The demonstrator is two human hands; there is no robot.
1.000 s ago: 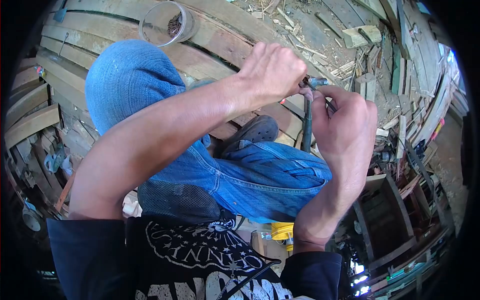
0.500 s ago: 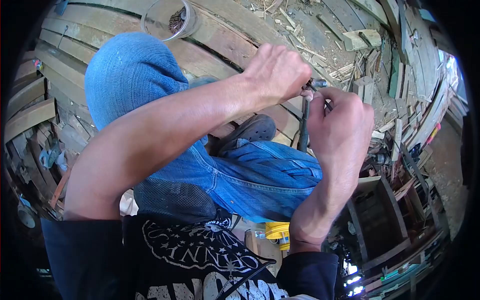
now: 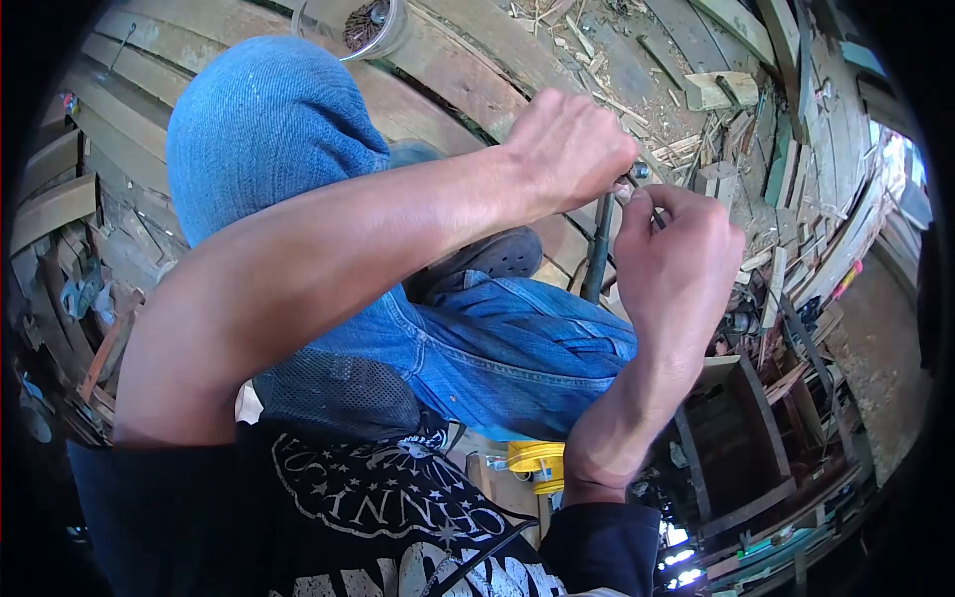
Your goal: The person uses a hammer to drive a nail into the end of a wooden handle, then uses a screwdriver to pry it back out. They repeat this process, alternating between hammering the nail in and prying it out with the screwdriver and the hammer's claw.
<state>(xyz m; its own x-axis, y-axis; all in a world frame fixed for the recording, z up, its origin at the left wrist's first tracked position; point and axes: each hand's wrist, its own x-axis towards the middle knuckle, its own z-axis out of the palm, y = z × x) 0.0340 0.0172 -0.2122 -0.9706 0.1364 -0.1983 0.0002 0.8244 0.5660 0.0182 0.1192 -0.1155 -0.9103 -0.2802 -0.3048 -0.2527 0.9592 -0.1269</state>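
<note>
My left hand is closed, its back toward me, with the fingers mostly hidden beneath it. Touching it or nearly so, my right hand pinches a thin dark rod between thumb and curled fingers. What the left fingers grip is hidden; a small dark, partly shiny piece shows just past them. Below the hands, a dark greenish bar slants down toward my jeans. A dark clog is on my foot behind the left forearm.
A clear plastic tub holding several brown nails or screws stands on the wooden planks. Wood scraps and shavings lie beyond my hands. At the lower right is an open wooden box, and near my lap a yellow reel-like object.
Both hands remain together, the left shifted slightly right. The small shiny piece past the left fingers shows less than before. The camera view has moved a little.
</note>
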